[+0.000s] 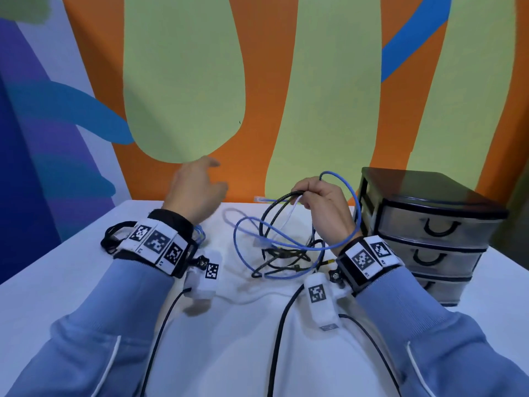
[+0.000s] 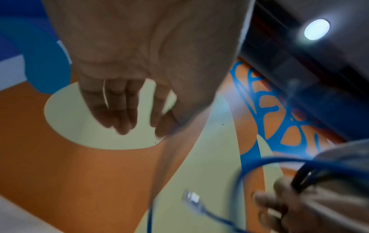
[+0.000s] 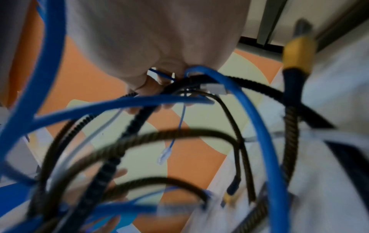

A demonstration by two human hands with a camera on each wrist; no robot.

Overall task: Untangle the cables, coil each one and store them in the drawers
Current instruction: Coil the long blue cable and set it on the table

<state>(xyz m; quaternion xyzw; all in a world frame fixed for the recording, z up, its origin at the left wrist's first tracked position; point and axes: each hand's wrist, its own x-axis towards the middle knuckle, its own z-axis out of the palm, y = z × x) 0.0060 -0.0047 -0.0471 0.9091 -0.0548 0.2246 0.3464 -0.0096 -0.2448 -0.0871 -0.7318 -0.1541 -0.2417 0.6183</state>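
We seem to be in a staged recording room: a white-covered table (image 1: 86, 282) stands against a bright painted wall (image 1: 183, 81), with a small plastic drawer unit (image 1: 429, 233), and tracking tags (image 1: 156, 242) on both wrists.

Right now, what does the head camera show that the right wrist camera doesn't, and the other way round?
Only the head view shows the black drawer unit with its drawers closed, the white table and the left hand raised, holding nothing. Only the right wrist view shows up close a yellow-collared plug and a small clear plug dangling on a thin blue lead. Both show the right hand gripping the tangle of blue cable and black braided cable.
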